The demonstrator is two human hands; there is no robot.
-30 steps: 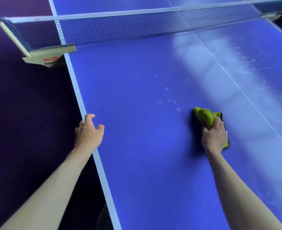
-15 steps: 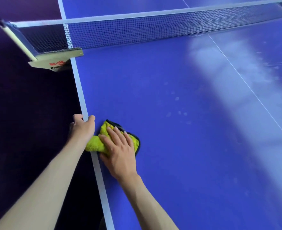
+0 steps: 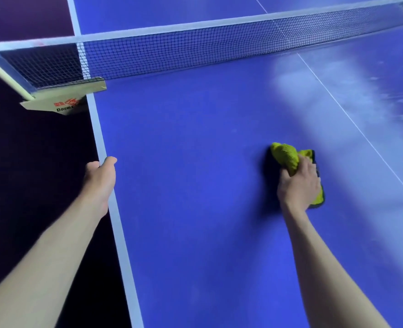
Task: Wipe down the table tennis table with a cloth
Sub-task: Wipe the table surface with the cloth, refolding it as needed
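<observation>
Gripping the cloth (image 3: 287,156), right hand (image 3: 298,185) curled.

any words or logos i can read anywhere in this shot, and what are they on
"DOUBLE", cut off after about "DOUM": dark letters on the cream net-post clamp at the table's left edge.
Red logo marks above those letters: too blurred to read.
Nothing readable on the black mesh net, the blue table tennis table or the yellow-green cloth.
</observation>
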